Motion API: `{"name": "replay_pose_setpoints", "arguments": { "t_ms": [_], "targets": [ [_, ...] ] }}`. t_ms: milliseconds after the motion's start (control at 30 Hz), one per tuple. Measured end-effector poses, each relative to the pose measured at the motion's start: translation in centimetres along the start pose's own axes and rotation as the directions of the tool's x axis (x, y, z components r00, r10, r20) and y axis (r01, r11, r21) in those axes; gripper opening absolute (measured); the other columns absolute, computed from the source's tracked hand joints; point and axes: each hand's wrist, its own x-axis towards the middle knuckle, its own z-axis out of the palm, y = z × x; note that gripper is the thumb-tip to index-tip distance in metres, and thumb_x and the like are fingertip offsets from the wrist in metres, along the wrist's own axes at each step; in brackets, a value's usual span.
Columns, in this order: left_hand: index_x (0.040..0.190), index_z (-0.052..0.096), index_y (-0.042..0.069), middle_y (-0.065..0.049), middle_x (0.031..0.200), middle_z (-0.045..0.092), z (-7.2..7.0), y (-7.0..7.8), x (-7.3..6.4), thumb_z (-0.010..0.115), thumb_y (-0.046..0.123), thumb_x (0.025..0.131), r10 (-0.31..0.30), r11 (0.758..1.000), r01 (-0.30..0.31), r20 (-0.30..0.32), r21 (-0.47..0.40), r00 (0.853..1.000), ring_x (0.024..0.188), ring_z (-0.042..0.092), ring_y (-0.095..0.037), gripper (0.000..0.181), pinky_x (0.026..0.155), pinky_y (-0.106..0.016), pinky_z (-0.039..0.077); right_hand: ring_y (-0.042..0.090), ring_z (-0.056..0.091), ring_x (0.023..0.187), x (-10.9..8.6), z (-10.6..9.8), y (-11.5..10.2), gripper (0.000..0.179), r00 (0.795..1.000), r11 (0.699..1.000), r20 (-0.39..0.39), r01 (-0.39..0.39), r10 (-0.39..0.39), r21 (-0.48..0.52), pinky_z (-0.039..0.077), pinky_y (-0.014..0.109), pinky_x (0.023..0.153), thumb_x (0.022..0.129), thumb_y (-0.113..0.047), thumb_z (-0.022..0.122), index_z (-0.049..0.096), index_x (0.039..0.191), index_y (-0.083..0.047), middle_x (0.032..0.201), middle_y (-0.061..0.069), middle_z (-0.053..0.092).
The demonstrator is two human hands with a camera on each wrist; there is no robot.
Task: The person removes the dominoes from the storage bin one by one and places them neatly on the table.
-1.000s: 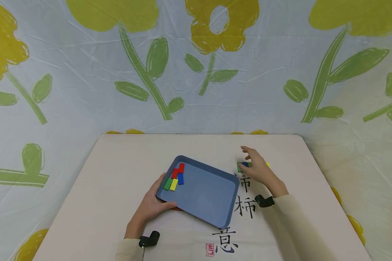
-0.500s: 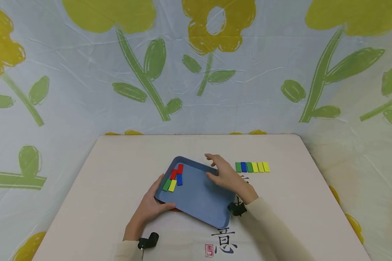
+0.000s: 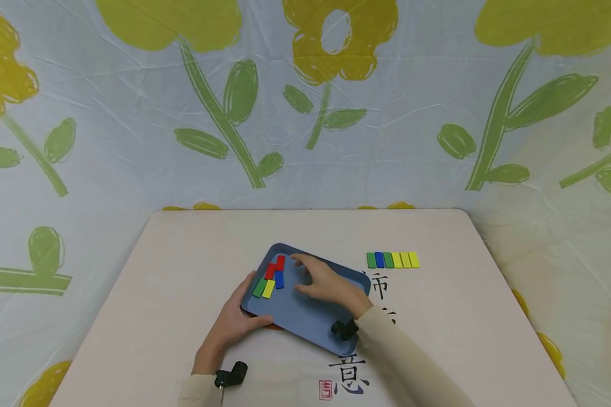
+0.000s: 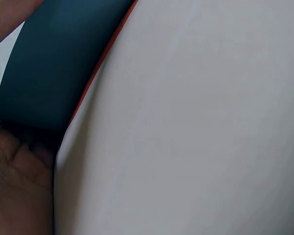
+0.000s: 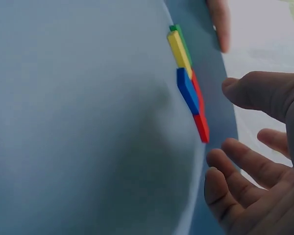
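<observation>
- We have the left hand (image 3: 236,317) gripping the left end of the blue-grey, rounded rectangular tray (image 3: 310,325).
- Above it, we see the right hand (image 3: 331,281), thumb and fingers parted, holding nothing.
- Near those fingertips, we've five small, flat blocks (image 3: 270,272) inside: two red, one blue, one green, one yellow.
- We count six more coloured blocks (image 3: 395,260) rowed right of the tray.

Flower-printed sheeting (image 3: 387,152) stands behind a pale table (image 3: 193,243).
</observation>
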Motion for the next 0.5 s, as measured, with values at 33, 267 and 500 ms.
{"name": "replay_pose_setpoints", "arguments": {
  "t_ms": [33, 267, 500],
  "targets": [
    [0.165, 0.021, 0.031, -0.006, 0.171, 0.026, 0.0, 0.0, 0.0, 0.092, 0.041, 0.076, 0.003, 1.0, -0.003, 0.0, -0.002, 1.0, 0.157, 0.024, -0.036, 0.114, 0.123, -0.067, 0.022, 0.027, 0.063, 0.115, 0.2, 0.2, -0.1, 0.073, 1.0, 1.0, 0.017, -0.006, 0.006, -0.004, 0.056, 0.042, 0.098, 0.094, -0.018, 0.075, 0.039, 0.156, -0.005, 0.141, 0.014, 0.059],
    [0.165, 0.021, 0.032, -0.006, 0.171, 0.025, 0.0, 0.0, -0.1, 0.092, 0.039, 0.076, 0.015, 1.0, -0.015, -0.001, -0.01, 1.0, 0.157, 0.024, -0.037, 0.114, 0.122, -0.067, 0.022, 0.023, 0.063, 0.11, 1.6, 1.4, -0.4, 0.071, 0.997, 0.999, 0.079, 0.019, -0.016, -0.029, 0.056, 0.038, 0.098, 0.095, -0.02, 0.074, 0.041, 0.155, -0.005, 0.14, 0.012, 0.061],
    [0.165, 0.023, 0.03, -0.006, 0.17, 0.026, 0.0, 0.3, -0.2, 0.092, 0.037, 0.076, 0.021, 0.999, -0.021, -0.002, -0.028, 1.0, 0.157, 0.025, -0.037, 0.114, 0.122, -0.066, 0.024, 0.018, 0.06, 0.103, 2.2, 2.2, -0.3, 0.069, 0.996, 0.999, 0.082, 0.026, -0.022, -0.04, 0.055, 0.033, 0.093, 0.094, -0.021, 0.075, 0.044, 0.153, -0.006, 0.137, 0.009, 0.062]
  ]
}}
